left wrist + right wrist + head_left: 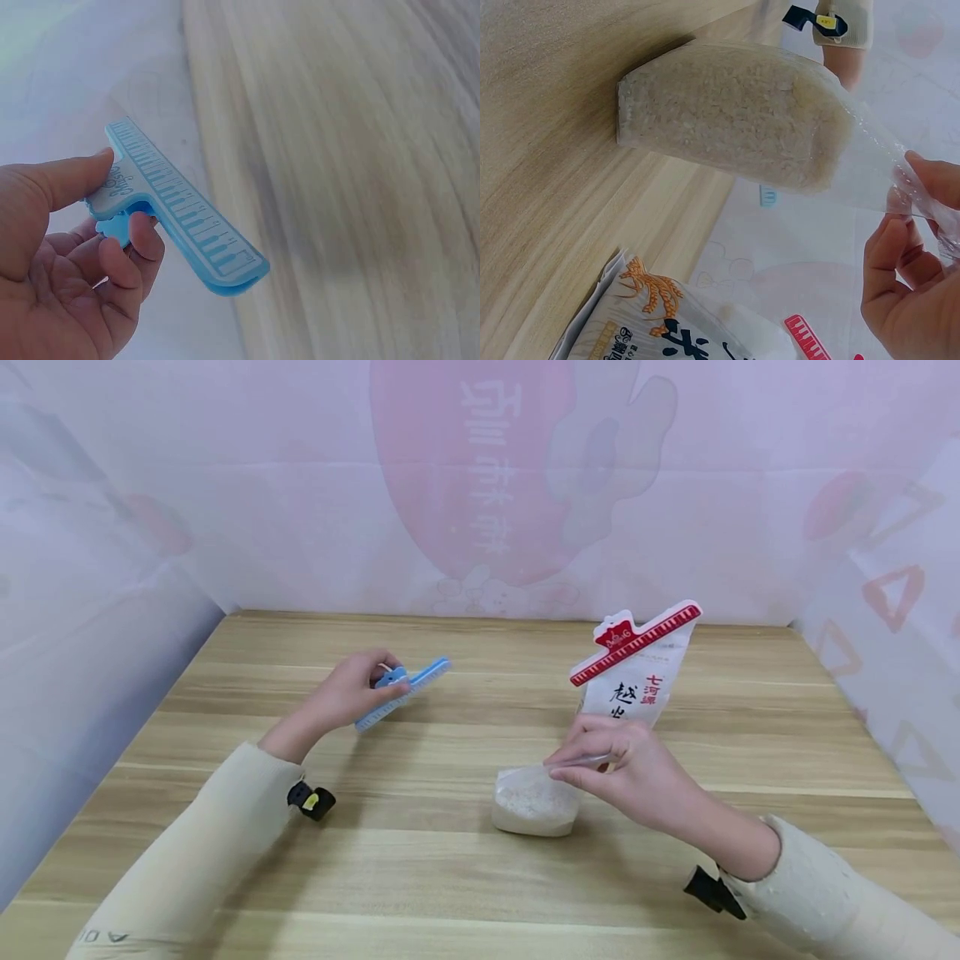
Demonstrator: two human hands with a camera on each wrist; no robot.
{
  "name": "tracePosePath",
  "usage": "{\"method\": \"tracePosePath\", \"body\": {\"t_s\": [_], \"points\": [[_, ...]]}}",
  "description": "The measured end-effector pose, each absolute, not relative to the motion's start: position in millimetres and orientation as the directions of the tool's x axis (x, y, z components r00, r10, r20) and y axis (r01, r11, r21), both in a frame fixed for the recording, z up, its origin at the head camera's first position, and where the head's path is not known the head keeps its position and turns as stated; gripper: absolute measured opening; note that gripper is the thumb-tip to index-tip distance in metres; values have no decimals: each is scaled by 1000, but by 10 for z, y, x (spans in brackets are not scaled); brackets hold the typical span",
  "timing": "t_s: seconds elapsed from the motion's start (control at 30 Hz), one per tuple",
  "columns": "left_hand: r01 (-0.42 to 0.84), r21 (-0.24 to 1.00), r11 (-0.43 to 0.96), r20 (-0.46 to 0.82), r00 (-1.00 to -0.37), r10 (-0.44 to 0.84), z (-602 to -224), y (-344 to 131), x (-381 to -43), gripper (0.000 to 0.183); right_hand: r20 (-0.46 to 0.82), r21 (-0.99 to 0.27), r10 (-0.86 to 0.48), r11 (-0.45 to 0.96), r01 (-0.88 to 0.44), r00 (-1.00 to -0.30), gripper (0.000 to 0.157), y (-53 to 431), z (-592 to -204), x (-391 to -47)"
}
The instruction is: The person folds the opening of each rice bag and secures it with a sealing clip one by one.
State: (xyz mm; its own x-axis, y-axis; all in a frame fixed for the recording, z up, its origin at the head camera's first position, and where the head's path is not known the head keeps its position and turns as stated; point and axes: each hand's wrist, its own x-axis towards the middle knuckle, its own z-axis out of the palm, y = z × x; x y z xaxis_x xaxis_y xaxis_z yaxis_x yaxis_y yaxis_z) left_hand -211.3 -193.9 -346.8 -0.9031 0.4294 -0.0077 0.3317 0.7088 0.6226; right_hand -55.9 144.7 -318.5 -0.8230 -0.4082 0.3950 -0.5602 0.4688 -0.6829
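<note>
My left hand (pixel 360 689) holds a light blue bag clip (pixel 184 202) with a piano-key pattern, the thumb on one grip tab and fingers under the other. The clip is raised over the left part of the table. With thumb and fingers, my right hand (pixel 630 768) pinches the gathered top of a clear plastic bag of rice (pixel 727 116). Its filled bottom stands on the table, and the loose upper plastic runs up into the fingers. Part of the bag's neck is hidden by the right hand.
Behind the right hand stands a white printed bag (pixel 660 668), its top closed by a red and white bag clip (pixel 637 643). The wooden table (pixel 420 893) is bounded at the back and sides by a pale printed curtain (pixel 262 527).
</note>
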Motion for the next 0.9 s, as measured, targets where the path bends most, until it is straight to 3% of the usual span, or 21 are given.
{"method": "tracePosePath", "body": {"t_s": [0.37,0.9], "points": [[423,652,629,62,-857,512,-3347,-1841,-1767,17,398,-692,-403,458,-558,-824,10,1455,-3189,-558],[381,796,471,109,-855,507,-3372,-1756,-1219,19,395,-685,-402,470,-556,-826,14,1458,-3206,-561]]}}
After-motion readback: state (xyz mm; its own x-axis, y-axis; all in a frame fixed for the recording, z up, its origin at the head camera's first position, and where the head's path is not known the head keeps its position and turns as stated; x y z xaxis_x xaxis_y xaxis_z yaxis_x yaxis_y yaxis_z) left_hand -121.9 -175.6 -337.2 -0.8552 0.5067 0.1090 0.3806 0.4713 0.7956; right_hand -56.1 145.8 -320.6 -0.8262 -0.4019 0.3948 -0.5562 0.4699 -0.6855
